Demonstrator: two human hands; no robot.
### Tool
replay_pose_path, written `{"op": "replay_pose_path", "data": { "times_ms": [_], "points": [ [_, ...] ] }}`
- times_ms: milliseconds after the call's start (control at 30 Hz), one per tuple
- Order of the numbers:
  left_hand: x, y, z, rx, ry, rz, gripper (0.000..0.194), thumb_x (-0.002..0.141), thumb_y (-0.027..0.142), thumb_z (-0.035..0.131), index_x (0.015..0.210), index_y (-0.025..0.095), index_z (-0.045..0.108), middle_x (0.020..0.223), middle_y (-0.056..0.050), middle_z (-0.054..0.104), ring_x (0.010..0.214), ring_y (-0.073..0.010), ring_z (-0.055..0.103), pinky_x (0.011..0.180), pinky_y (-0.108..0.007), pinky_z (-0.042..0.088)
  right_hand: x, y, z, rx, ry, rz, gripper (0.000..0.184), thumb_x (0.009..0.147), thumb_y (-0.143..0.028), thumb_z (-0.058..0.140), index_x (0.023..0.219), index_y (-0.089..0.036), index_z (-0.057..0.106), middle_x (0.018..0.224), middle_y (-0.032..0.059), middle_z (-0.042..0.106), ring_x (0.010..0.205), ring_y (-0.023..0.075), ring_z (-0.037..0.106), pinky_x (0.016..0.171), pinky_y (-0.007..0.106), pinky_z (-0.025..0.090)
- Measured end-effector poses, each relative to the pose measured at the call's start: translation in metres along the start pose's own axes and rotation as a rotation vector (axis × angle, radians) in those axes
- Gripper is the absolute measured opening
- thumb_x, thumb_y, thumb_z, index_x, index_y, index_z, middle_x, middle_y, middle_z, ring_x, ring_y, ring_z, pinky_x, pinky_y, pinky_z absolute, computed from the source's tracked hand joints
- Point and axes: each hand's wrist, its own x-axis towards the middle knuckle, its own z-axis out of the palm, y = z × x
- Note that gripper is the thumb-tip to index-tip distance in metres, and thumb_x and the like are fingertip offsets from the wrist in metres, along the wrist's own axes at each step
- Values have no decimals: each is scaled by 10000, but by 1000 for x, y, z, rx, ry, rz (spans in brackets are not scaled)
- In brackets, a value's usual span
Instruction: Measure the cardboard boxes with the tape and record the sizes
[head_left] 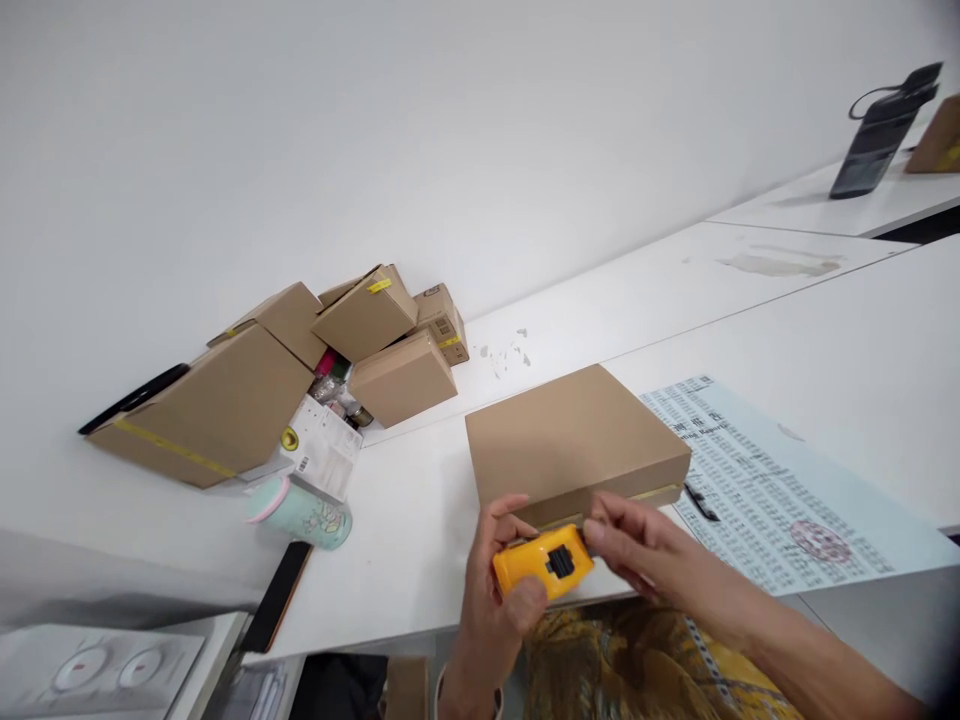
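A yellow tape measure (544, 563) with a black ribbed slider is in my left hand (491, 590). The thumb presses on its lower side and the fingers curl round its back. My right hand (637, 545) is closed at the other end of it, thumb and forefinger pinched by a small dark end piece. What lies between those fingertips is mostly hidden. Just beyond both hands lies a flat, closed cardboard box (574, 430) on the white table (397, 560), near its front edge.
To the right, a pale blue printed sheet (780, 480) lies partly by the box, with a black pen-like item (701, 502) on it. Several cardboard boxes (405, 378) stand at the left by the wall. A mint green tumbler (307, 512) lies nearby. A dark bottle (881, 140) stands far right.
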Motion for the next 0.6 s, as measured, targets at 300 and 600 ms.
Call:
{"op": "replay_pose_path", "data": {
  "times_ms": [300,600],
  "points": [
    [41,5,-128,194,520,-99,658,780,677,657,1191,166,601,748,1,642,526,-109,505,463,-205,330,44,-33,-159,39,482,-98,511,817,-617,691,620,-245,403,586,-30,348,536,122,251,484,323,258],
    [81,-14,-170,224,511,-121,654,738,687,670,1080,132,640,715,2,640,521,-110,497,473,-221,312,84,2,-157,-221,535,-21,499,799,-661,653,641,-221,478,656,-17,472,612,135,405,569,298,347]
  ]
}}
